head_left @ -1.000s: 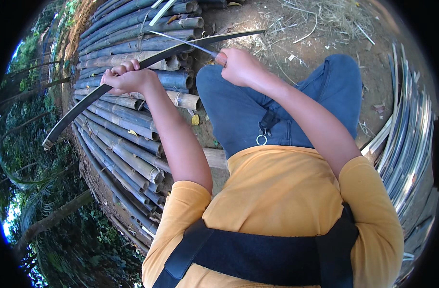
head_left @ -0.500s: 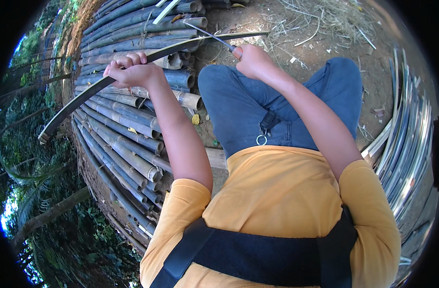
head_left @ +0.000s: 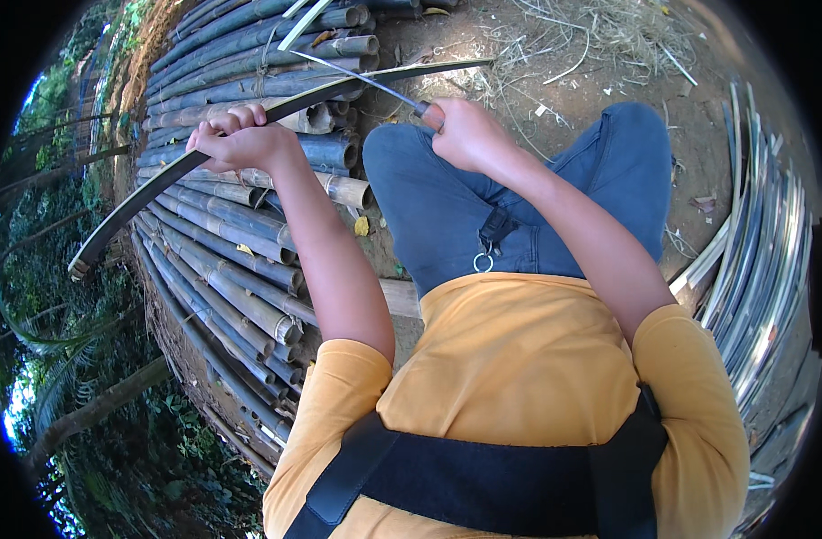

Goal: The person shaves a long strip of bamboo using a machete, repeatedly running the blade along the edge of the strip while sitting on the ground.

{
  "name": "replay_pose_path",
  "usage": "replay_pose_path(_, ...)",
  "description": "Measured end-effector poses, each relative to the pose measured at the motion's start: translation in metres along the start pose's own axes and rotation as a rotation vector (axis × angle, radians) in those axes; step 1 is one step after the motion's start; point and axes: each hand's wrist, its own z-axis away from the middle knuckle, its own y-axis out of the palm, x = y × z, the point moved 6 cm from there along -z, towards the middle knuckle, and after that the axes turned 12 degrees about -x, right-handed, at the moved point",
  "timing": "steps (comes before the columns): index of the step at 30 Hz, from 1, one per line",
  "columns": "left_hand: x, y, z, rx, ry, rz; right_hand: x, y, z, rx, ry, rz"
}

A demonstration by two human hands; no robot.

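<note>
A long dark bamboo strip [head_left: 325, 92] runs slantwise from the left rim up past the middle, its pale edge showing. My left hand [head_left: 242, 139] is closed round it partway along. My right hand [head_left: 469, 135] grips the wooden handle of a knife [head_left: 431, 115] above my knee. The slim knife blade [head_left: 352, 74] points up and left and crosses the strip. Whether the blade bites into the strip cannot be made out.
Stacked bamboo poles [head_left: 240, 202] lie under and beyond my left arm. A bundle of split bamboo strips [head_left: 761, 269] rests at my right. Shavings [head_left: 622, 31] litter the ground ahead. My bent legs [head_left: 411, 189] frame the work; greenery [head_left: 141, 449] grows at far left.
My right hand with the knife has shifted slightly left and down, and the blade reaches further left across the strip. My left hand keeps its hold.
</note>
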Motion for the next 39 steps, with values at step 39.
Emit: replay_pose_path(39, 0.013, -0.007, -0.016, -0.188, 0.016, -0.121, -0.063, 0.001, -0.010, -0.003, 0.029, -0.052)
